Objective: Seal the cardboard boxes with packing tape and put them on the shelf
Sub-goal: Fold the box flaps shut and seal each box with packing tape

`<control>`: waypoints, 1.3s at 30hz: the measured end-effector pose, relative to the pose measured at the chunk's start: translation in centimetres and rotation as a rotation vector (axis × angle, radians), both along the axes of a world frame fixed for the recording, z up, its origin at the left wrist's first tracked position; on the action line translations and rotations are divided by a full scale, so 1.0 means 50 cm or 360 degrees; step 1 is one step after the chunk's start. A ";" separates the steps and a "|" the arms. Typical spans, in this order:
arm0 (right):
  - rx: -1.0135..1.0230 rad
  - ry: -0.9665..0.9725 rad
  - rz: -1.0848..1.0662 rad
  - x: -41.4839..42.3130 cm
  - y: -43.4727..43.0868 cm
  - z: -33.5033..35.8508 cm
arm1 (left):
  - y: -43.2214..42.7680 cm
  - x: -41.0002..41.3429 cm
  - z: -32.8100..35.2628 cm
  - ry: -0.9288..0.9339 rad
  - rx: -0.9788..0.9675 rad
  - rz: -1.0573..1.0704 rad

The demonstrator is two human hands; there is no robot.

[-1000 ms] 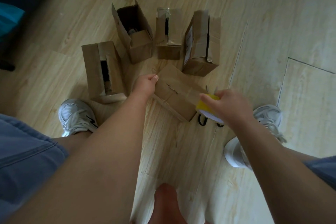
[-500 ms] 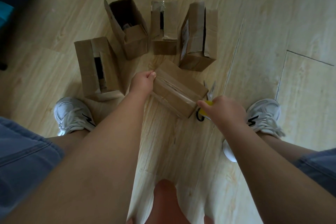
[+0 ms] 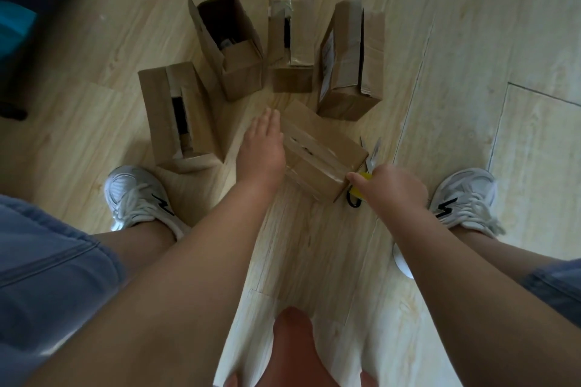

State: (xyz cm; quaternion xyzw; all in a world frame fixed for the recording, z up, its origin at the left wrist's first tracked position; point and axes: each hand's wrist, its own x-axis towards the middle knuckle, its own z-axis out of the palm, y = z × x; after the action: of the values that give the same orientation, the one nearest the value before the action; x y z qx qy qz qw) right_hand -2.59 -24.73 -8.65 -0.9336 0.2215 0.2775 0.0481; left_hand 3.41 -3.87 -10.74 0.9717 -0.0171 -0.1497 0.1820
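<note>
A small brown cardboard box lies on the pale wood-plank floor between the person's white sneakers, a strip of clear tape along its top seam. The left hand rests flat against the box's left end, fingers straight, its grip wide. The right hand has its grip curled round a yellow roll of packing tape at the box's right end, just above grey-bladed scissors lying on the floor. Four more brown cardboard boxes stand beyond, flaps untaped.

Indoor room, likely home: pale wood-plank floor, cardboard boxes set on it.
</note>
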 end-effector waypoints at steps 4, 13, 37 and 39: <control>-0.0008 -0.0011 -0.0011 -0.003 0.001 -0.002 | -0.016 -0.049 -0.002 0.0104 0.0076 -0.0335; -0.0004 0.0002 -0.0075 -0.002 0.011 -0.002 | -0.027 -0.042 0.005 0.0386 0.0379 -0.0499; 0.0079 0.0052 -0.0190 -0.003 0.018 -0.013 | -0.061 -0.112 0.033 0.0408 0.0220 -0.0781; 0.0126 0.0092 -0.0197 -0.001 0.016 -0.010 | -0.067 -0.109 0.039 0.0402 0.0263 -0.0781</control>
State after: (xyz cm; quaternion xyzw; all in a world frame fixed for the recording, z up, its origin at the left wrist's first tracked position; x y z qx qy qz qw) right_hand -2.62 -23.94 -9.15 -0.9071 0.2689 0.3095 0.0956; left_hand -2.04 -7.20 -8.79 0.9237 -0.2166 -0.3099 0.0613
